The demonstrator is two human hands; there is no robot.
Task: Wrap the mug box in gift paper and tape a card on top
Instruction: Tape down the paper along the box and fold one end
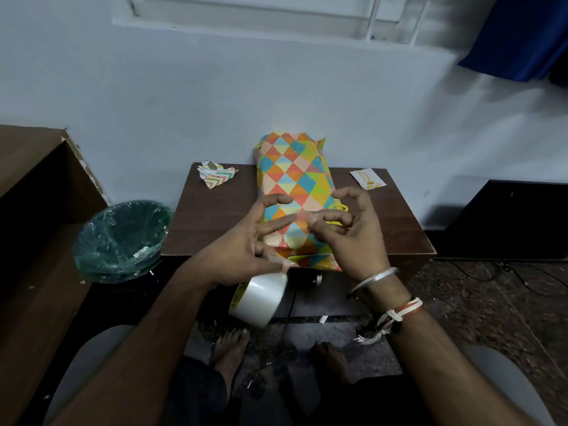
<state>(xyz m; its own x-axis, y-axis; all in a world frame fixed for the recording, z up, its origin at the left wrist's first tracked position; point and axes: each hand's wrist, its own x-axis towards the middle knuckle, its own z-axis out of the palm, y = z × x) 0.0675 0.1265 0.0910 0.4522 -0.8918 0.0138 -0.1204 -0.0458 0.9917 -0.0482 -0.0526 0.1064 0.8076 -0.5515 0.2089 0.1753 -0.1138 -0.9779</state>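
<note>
Your left hand [242, 244] held the tape roll [261, 298] beneath its lower fingers, with the upper fingers extended. Your right hand [350, 232] had its fingers curled, the tips close to the left fingertips; blur hid whether they pinched tape. Both hands hovered over the near end of the wrapped mug box [295, 179], which lay mid-counter [215, 216]. The card [367, 178] lay at the far right corner.

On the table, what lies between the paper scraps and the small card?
The wrapped box, between the paper scraps and the card; the head view shows it.
</note>
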